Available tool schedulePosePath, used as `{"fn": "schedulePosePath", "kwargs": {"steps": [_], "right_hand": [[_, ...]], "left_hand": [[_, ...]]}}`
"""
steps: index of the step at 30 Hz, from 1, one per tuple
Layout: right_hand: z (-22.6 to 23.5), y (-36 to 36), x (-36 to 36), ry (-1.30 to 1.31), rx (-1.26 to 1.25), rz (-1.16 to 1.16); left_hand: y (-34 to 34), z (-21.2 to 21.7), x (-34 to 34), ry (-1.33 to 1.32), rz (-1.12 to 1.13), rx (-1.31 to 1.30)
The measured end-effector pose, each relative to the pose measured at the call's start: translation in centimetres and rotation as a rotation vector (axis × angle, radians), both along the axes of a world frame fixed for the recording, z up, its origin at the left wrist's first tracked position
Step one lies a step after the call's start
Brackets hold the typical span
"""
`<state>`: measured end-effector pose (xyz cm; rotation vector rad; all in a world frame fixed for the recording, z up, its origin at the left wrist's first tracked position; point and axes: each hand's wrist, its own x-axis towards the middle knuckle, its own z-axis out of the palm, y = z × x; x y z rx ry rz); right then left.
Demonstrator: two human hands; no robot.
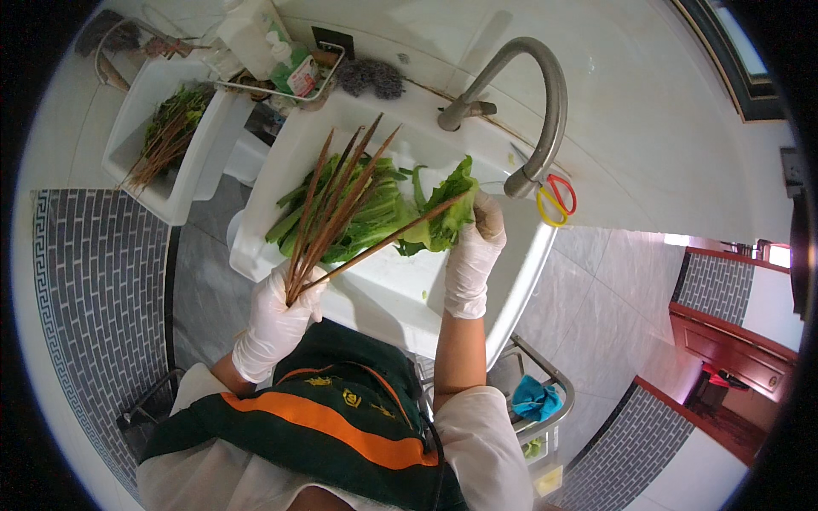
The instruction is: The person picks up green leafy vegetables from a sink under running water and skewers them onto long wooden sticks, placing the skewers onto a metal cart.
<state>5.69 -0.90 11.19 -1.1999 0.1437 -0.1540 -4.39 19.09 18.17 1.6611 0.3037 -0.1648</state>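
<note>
A bundle of thin brown sticks [329, 213] is held over the left part of the white sink [400, 294], its free ends fanned toward the far side. The near ends are gathered in the closed grip of the gloved left hand [277, 319]. One stick is angled to the right, where a green leaf [447, 228] at its tip is pinched in the grip of the gloved right hand [477, 255].

The sticks are judged light, stiff and liable to snap if bent; they are best held by the gathered near ends. The leaf looks soft, easily torn and perhaps slippery, so a gentle hold near the stick is suited.

Beneath the sticks, the sink's left side is crowded by a leafy green pile [383, 213]. Free movement to the far right is limited by the arched faucet [554, 94] and the red-and-yellow-handled scissors [562, 207] at the rim. Dark scourers [371, 78] are placed at the far edge, and a white basin [202, 145] of stemmed greens [166, 128] is seen at far left.
</note>
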Motion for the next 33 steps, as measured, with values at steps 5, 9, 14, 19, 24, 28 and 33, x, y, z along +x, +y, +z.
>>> {"fn": "schedulePosePath", "kwargs": {"steps": [5,9,14,19,24,28,33], "right_hand": [[0.1,0.8,-0.6,0.020,-0.044,-0.035],[-0.7,0.8,-0.9,-0.040,-0.068,0.049],[0.2,1.1,-0.6,-0.047,0.012,0.071],[-8.7,-8.8,1.6,0.074,-0.432,-0.069],[-12.1,-20.4,9.0,0.093,-1.794,-0.324],[-11.5,-20.8,11.0,0.249,-1.793,0.001],[-9.8,-17.4,4.9,0.092,-1.104,-0.034]], "left_hand": [[0.3,-0.5,-0.5,-0.005,0.037,-0.006],[0.5,-0.4,-0.6,-0.002,0.045,-0.030],[0.3,-0.4,-0.4,-0.027,0.095,-0.073],[1.6,0.0,-0.7,-0.024,0.108,-0.029],[1.6,1.2,0.6,-0.074,0.094,0.008],[2.0,2.5,1.1,-0.091,0.108,0.062],[2.3,3.2,1.9,-0.137,0.153,0.040]]}}
